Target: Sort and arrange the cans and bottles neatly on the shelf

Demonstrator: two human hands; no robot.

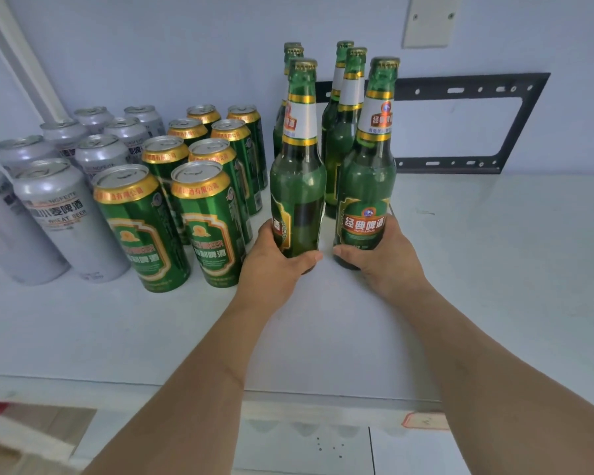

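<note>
On the white shelf (494,269) stand two rows of green glass beer bottles. My left hand (275,262) grips the base of the front left bottle (299,173), whose label is turned sideways. My right hand (381,262) holds the base of the front right bottle (367,186), its red and gold label facing me. Behind them stand several more green bottles (343,132). To the left are two rows of green cans (203,221) with gold rims, and further left several silver wheat beer cans (62,214).
A black metal bracket (515,125) is fixed on the wall behind the bottles, with a blank wall plate (429,22) above it. The shelf's front edge (323,395) runs across near my forearms. The shelf surface right of the bottles holds nothing.
</note>
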